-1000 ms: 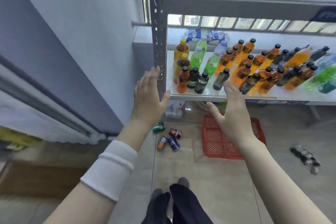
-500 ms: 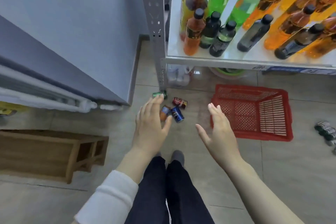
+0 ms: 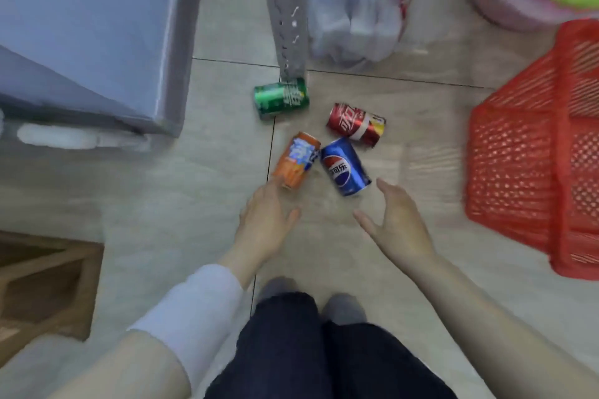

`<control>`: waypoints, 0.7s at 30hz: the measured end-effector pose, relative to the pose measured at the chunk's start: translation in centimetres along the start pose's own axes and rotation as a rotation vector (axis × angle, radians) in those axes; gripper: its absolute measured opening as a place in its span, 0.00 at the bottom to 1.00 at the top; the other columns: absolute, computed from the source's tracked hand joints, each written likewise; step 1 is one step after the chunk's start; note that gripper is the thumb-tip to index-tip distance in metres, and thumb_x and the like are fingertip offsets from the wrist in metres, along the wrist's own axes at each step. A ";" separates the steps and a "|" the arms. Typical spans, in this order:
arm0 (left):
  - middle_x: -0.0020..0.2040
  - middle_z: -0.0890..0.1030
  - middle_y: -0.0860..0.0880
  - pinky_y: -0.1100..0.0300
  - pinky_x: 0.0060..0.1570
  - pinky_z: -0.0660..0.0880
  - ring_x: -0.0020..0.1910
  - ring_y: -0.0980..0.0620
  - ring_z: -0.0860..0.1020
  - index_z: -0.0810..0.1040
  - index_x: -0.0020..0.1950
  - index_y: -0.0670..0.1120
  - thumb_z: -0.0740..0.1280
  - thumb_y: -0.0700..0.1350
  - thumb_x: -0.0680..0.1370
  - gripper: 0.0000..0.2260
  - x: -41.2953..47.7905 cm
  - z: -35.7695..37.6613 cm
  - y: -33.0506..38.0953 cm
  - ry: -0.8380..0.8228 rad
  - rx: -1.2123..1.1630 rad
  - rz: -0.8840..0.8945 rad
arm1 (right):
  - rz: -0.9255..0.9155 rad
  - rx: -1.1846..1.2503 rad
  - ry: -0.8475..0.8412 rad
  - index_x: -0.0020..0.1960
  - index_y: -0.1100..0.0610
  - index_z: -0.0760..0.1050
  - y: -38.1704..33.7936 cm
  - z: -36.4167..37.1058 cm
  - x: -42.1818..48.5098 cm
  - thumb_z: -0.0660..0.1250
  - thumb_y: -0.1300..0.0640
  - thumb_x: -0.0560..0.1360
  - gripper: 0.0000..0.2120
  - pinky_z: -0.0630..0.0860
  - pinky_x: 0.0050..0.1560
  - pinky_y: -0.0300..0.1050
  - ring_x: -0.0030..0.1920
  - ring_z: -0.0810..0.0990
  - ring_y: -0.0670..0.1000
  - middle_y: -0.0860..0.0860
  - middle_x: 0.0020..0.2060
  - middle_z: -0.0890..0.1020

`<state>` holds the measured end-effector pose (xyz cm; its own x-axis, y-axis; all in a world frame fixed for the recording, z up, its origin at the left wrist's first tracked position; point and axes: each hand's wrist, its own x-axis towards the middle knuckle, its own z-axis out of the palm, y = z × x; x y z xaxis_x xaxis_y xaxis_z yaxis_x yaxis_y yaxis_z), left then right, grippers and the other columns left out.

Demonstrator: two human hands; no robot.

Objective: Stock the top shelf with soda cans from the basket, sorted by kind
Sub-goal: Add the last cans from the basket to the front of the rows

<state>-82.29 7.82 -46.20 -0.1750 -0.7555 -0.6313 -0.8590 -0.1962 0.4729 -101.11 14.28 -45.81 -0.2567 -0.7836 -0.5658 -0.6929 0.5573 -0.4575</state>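
Pepsi can [image 3: 345, 167] — beside orange can [image 3: 296, 159] — lies on tile.

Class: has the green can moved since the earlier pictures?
No. The green can lies on its side at the foot of the post, as before.

Beige tiled floor [image 3: 405, 113], grey wall [image 3: 81, 10]

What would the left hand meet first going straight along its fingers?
The orange can, lying on its side. The left hand has its fingertips right at the can's near end; whether they touch it is unclear. The blue can lies just right of that line.
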 end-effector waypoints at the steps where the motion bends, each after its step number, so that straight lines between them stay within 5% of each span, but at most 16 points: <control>1: 0.68 0.70 0.43 0.50 0.66 0.65 0.67 0.43 0.68 0.62 0.72 0.44 0.67 0.47 0.75 0.28 2.1 0.9 -1.0 0.022 -0.028 -0.017 | -0.001 -0.001 0.008 0.72 0.61 0.61 0.7 1.3 2.1 0.69 0.49 0.72 0.34 0.59 0.65 0.41 0.69 0.64 0.57 0.58 0.68 0.69; 7: 0.67 0.71 0.41 0.49 0.65 0.66 0.66 0.43 0.70 0.64 0.71 0.40 0.71 0.56 0.67 0.38 10.8 3.8 -2.6 0.066 -0.146 0.011 | -0.017 0.034 0.073 0.68 0.59 0.65 3.5 5.6 10.9 0.70 0.42 0.68 0.36 0.65 0.60 0.43 0.64 0.68 0.56 0.57 0.61 0.72; 10: 0.69 0.69 0.43 0.53 0.67 0.64 0.68 0.45 0.67 0.60 0.72 0.40 0.75 0.50 0.68 0.39 11.9 4.7 -2.6 0.044 -0.143 0.048 | -0.034 0.072 0.065 0.67 0.57 0.66 3.9 6.7 12.3 0.67 0.33 0.61 0.42 0.69 0.58 0.46 0.61 0.70 0.55 0.55 0.58 0.74; 15: 0.67 0.71 0.43 0.53 0.65 0.66 0.66 0.44 0.69 0.62 0.71 0.40 0.78 0.53 0.61 0.45 13.7 4.9 -3.1 0.036 -0.101 0.084 | -0.035 0.084 0.089 0.70 0.55 0.63 4.6 8.0 13.1 0.75 0.41 0.62 0.43 0.69 0.60 0.45 0.62 0.68 0.52 0.52 0.60 0.72; 18: 0.52 0.79 0.44 0.48 0.54 0.76 0.52 0.44 0.78 0.72 0.60 0.43 0.71 0.62 0.53 0.41 15.2 5.1 -3.6 0.018 -0.123 0.068 | -0.040 0.072 0.104 0.70 0.56 0.64 4.9 8.3 13.9 0.75 0.43 0.62 0.41 0.69 0.59 0.45 0.61 0.69 0.52 0.52 0.60 0.73; 21: 0.42 0.81 0.46 0.56 0.43 0.78 0.42 0.49 0.80 0.75 0.46 0.47 0.72 0.55 0.54 0.24 15.5 5.1 -3.5 -0.004 -0.185 0.023 | -0.033 0.139 0.081 0.66 0.54 0.67 5.3 8.3 14.4 0.75 0.43 0.60 0.39 0.74 0.55 0.46 0.57 0.73 0.51 0.51 0.56 0.75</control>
<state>-84.48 0.00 -60.72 -0.1958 -0.7588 -0.6212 -0.7518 -0.2906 0.5920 -102.87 8.20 -62.04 -0.2922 -0.8186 -0.4945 -0.6034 0.5590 -0.5687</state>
